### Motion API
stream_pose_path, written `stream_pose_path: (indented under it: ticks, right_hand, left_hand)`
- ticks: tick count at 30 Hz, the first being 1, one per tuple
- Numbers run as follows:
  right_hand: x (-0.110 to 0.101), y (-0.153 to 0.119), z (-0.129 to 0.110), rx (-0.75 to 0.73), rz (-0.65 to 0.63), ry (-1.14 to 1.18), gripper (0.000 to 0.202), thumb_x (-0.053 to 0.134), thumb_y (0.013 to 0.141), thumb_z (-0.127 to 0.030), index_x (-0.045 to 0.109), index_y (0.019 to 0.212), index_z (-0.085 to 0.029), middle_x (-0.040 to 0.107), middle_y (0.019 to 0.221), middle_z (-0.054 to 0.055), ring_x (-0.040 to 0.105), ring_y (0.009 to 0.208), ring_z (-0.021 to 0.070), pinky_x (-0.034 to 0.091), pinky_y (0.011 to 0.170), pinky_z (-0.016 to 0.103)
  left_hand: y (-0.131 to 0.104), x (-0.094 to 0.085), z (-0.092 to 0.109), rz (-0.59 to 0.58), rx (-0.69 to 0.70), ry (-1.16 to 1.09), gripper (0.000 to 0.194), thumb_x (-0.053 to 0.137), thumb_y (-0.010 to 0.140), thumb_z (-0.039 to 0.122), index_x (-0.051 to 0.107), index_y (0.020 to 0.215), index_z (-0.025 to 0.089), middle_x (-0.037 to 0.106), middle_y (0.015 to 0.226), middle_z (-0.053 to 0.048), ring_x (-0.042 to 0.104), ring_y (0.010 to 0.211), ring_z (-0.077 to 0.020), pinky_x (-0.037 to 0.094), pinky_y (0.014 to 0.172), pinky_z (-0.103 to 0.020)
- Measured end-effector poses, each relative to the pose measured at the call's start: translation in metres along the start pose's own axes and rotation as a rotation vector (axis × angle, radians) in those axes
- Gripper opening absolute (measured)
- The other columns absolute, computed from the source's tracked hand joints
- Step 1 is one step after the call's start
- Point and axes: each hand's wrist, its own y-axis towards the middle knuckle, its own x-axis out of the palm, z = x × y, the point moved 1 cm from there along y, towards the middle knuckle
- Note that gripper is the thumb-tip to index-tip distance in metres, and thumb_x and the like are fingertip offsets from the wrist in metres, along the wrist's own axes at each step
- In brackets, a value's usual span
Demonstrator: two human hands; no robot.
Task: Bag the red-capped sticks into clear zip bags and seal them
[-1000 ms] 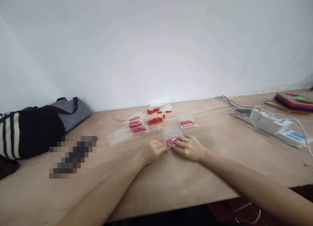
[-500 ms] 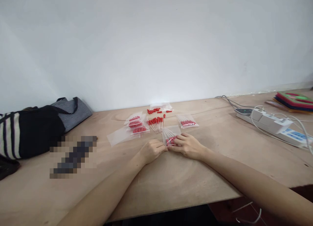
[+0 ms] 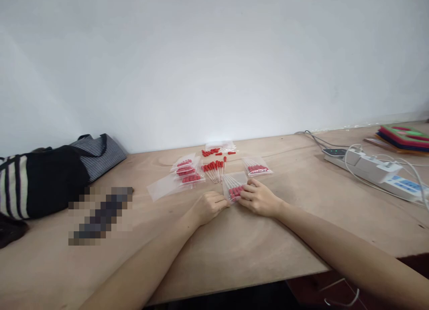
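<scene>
A clear plastic bag with several red-bulbed droppers in it lies flat before me, bulbs toward me. My left hand rests on the table with its fingers curled and pinches the bag's near left corner. At the near right edge of the same bag, my right hand grips with bent fingers, covering that corner. Just beyond lie loose droppers in a fan. Another filled bag lies to their right, and a stack of filled bags lies to their left.
Loose red rubber bulbs lie by clear bags near the wall. An empty-looking bag is at left. Farther left are a black striped bag and a blurred dark object. A power strip with cables stands at right.
My right hand has slid a little rightward along the bag's near edge, so more of the red bulbs inside show. The left hand stays at its corner.
</scene>
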Motion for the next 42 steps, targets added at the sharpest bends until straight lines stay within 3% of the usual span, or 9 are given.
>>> stream_pose_path:
  ticks: [7, 12, 20, 26, 34, 42]
  right_hand:
    - [-0.013, -0.023, 0.008, 0.15, -0.047, 0.153, 0.02, 0.037, 0.084, -0.02, 0.056, 0.081, -0.015, 0.054, 0.068, 0.004, 0.043, 0.066, 0.013, 0.031, 0.064, 0.028]
    - [-0.018, -0.035, 0.014, 0.114, -0.057, 0.093, 0.017, 0.041, 0.082, -0.017, 0.057, 0.088, -0.016, 0.055, 0.069, 0.003, 0.043, 0.067, 0.0133, 0.031, 0.066, 0.029]
    - [-0.007, -0.028, 0.011, 0.023, 0.039, -0.033, 0.023, 0.041, 0.083, -0.013, 0.056, 0.065, -0.015, 0.05, 0.058, 0.0, 0.037, 0.059, 0.0108, 0.029, 0.066, 0.029]
    - [-0.006, -0.025, 0.011, 0.008, 0.024, -0.042, 0.031, 0.036, 0.085, -0.013, 0.052, 0.058, -0.016, 0.048, 0.057, 0.0, 0.036, 0.059, 0.0104, 0.028, 0.067, 0.029]
    - [-0.006, -0.016, 0.004, 0.071, 0.084, -0.051, 0.022, 0.041, 0.083, -0.015, 0.056, 0.067, -0.017, 0.05, 0.057, -0.001, 0.038, 0.061, 0.0102, 0.028, 0.066, 0.028]
    - [-0.003, -0.011, 0.002, 0.027, 0.132, -0.021, 0.028, 0.04, 0.082, -0.011, 0.052, 0.057, -0.015, 0.047, 0.053, -0.002, 0.037, 0.056, 0.0092, 0.029, 0.066, 0.028]
  left_hand:
    - [0.0, -0.002, 0.0, -0.001, 0.014, 0.025, 0.025, 0.038, 0.087, 0.016, 0.059, 0.073, 0.015, 0.062, 0.065, -0.003, 0.056, 0.058, -0.0124, 0.044, 0.055, -0.024]
    - [0.0, -0.002, 0.0, -0.005, 0.016, 0.051, 0.025, 0.039, 0.085, 0.017, 0.058, 0.069, 0.015, 0.061, 0.063, -0.003, 0.055, 0.057, -0.0122, 0.043, 0.054, -0.024]
    - [0.002, 0.0, 0.0, 0.006, 0.013, 0.127, 0.02, 0.04, 0.085, 0.016, 0.058, 0.077, 0.015, 0.061, 0.067, -0.003, 0.056, 0.061, -0.0126, 0.043, 0.056, -0.024]
    - [0.005, 0.002, 0.001, -0.021, 0.052, 0.192, 0.03, 0.036, 0.087, 0.014, 0.054, 0.063, 0.013, 0.054, 0.053, -0.002, 0.049, 0.05, -0.0125, 0.036, 0.047, -0.025]
    - [0.005, 0.001, 0.001, -0.021, 0.064, 0.201, 0.03, 0.035, 0.087, 0.015, 0.052, 0.062, 0.014, 0.052, 0.053, -0.001, 0.048, 0.051, -0.0121, 0.035, 0.048, -0.025]
    - [0.008, 0.001, 0.003, -0.012, 0.049, 0.193, 0.026, 0.037, 0.086, 0.014, 0.055, 0.068, 0.013, 0.055, 0.057, -0.002, 0.051, 0.054, -0.0129, 0.038, 0.051, -0.025]
